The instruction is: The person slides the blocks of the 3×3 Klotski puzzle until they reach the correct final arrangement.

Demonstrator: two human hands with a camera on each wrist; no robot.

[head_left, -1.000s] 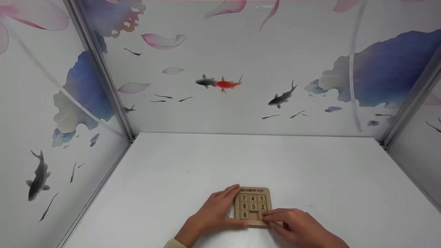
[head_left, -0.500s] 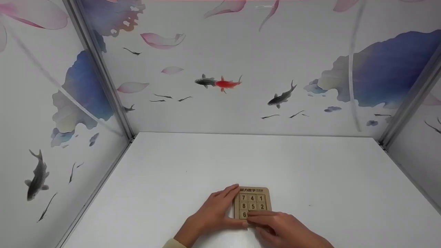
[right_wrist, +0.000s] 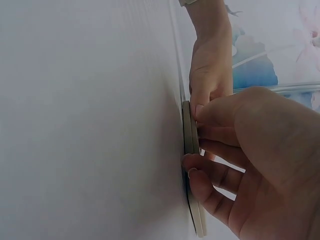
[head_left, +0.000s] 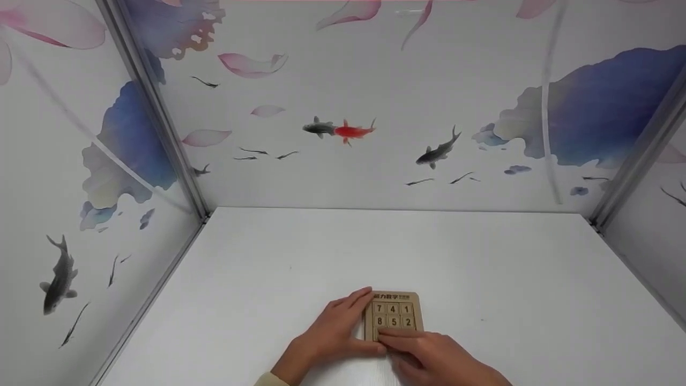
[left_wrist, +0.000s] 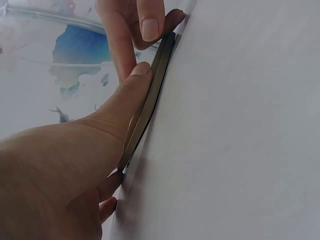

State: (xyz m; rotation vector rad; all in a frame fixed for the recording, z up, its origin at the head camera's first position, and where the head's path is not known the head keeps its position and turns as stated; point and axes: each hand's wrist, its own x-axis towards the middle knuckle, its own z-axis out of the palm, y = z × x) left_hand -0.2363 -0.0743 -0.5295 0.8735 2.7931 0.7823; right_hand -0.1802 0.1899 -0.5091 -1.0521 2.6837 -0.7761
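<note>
At far left, a white side panel (head_left: pixel 32 177) carries a painted blue leaf and dark fish, meeting the back panel (head_left: pixel 375 80) at a metal post (head_left: pixel 155 107). In from there, a pale sleeve (head_left: pixel 270 379) shows at the person's left wrist. The left hand (head_left: pixel 335 328) has its grip partly spread and clasps the number puzzle (head_left: pixel 393 316): fingers lie at its far left corner, the thumb along its near edge. The puzzle lies flat on the near part of the white worktop (head_left: pixel 300 257), a little right of centre, with dark characters printed along its far border. Its two far rows read 7, 4, 1 and 8, 5, 2; the nearest row is mostly hidden. Over that row comes the right hand (head_left: pixel 437 354), its forefinger reaching across to the left column, its grip loose and not closed round anything, some fingers bent at the board's near edge.
</note>
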